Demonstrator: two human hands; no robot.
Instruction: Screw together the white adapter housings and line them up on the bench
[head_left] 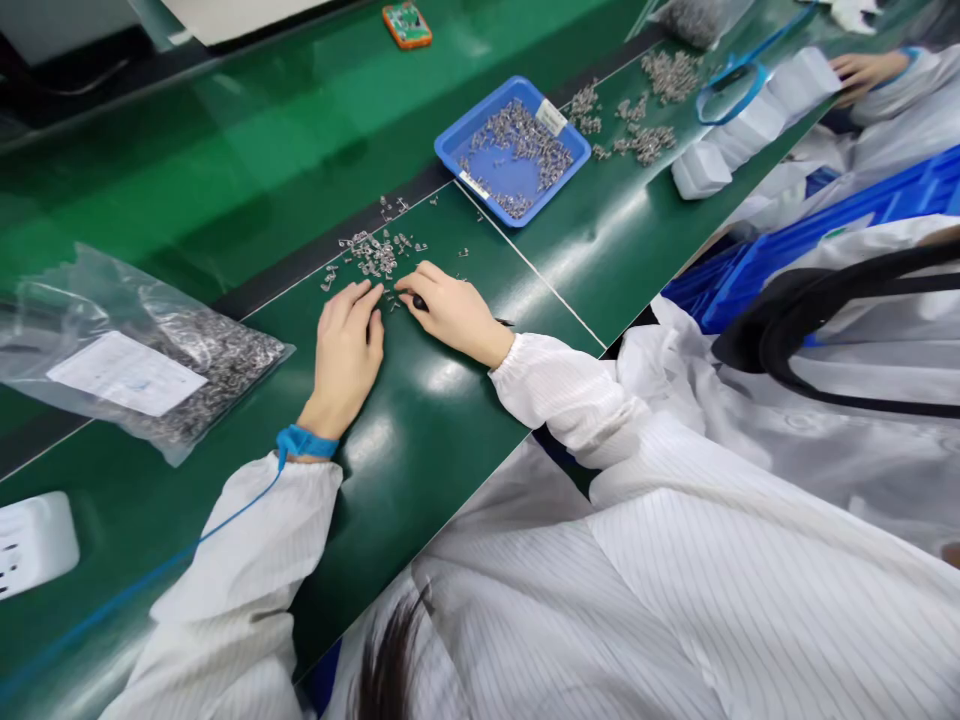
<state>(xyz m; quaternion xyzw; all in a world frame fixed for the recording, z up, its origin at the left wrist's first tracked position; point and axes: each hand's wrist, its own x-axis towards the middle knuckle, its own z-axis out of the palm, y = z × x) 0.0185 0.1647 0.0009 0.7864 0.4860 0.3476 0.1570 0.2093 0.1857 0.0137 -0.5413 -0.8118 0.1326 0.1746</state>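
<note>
A loose pile of small metal parts (375,254) lies on the green table (427,430), just past the fingertips. The left hand (346,350) rests open, palm down, at the pile's near edge — the right hand (459,312), beside it, is curled around a small black object (418,301).

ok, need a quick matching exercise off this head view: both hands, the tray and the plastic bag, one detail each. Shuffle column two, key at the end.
1. left hand
2. right hand
3. tray
4. plastic bag

A. blue and open-topped, with small metal parts inside
B. see-through, with a large white label
C. has a small black item between thumb and fingers
D. has a blue band at the wrist

Pairs: 1-D, 2-C, 3-A, 4-B
</note>
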